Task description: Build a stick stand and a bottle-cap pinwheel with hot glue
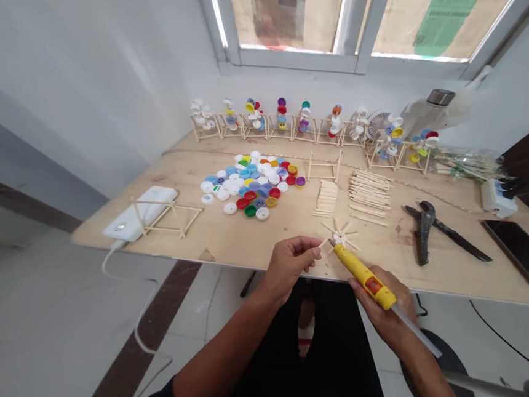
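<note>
1. Head view: I see the left grip [290, 259], a bare hand, closed to a pinch, with thumb and fingertips on a thin stick [325, 243].
2. My right grip [388, 296] is wrapped around the yellow glue gun [362, 274], a pale glue stick [417, 331] jutting from its rear. Its nozzle points up-left, right by the thin stick; I can't tell whether they touch.
3. Just beyond the nozzle, a star of sticks [341, 235] lies on the counter [260, 244], spokes spread around a whitish centre.
4. Behind that star I have two stacks: short sticks [326, 198] and, to their right, longer sticks [369, 197]. A stick frame [323, 170] stands behind the short ones.
5. Left of the stacks spreads a pile of colored caps [251, 185]; farther left, another frame [170, 220] stands partly across a white power bank [133, 221].
6. On the right I make out black-handled pliers [424, 231] and a dark phone [523, 253].
7. Along the back runs a row of frames bearing cap pinwheels [281, 115].
</note>
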Demonstrator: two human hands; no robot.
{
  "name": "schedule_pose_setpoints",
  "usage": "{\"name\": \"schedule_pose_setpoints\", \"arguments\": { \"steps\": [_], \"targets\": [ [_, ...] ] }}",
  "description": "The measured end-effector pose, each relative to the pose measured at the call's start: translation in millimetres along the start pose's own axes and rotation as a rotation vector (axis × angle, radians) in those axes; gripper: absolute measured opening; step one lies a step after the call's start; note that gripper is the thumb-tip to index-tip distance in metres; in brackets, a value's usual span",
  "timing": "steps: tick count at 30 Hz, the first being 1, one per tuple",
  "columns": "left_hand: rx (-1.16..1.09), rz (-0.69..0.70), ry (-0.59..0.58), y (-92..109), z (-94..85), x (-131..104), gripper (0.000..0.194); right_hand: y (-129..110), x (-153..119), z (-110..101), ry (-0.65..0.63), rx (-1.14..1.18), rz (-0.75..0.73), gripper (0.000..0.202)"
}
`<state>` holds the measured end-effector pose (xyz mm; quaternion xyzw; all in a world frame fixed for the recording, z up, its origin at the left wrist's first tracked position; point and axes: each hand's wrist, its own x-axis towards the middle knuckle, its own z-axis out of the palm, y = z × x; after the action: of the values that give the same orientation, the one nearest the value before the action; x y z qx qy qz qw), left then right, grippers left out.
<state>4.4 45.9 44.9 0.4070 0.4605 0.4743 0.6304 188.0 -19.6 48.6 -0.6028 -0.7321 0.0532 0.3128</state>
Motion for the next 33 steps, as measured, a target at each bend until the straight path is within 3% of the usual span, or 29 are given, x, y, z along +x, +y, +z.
{"name": "schedule_pose_setpoints", "arguments": {
  "steps": [33],
  "targets": [
    [0.012, 0.003, -0.002, 1.6, -0.8, 0.7, 0.025, -8.0, 2.9, -4.0, -0.048, -0.004, -0.006, 0.026]
  ]
}}
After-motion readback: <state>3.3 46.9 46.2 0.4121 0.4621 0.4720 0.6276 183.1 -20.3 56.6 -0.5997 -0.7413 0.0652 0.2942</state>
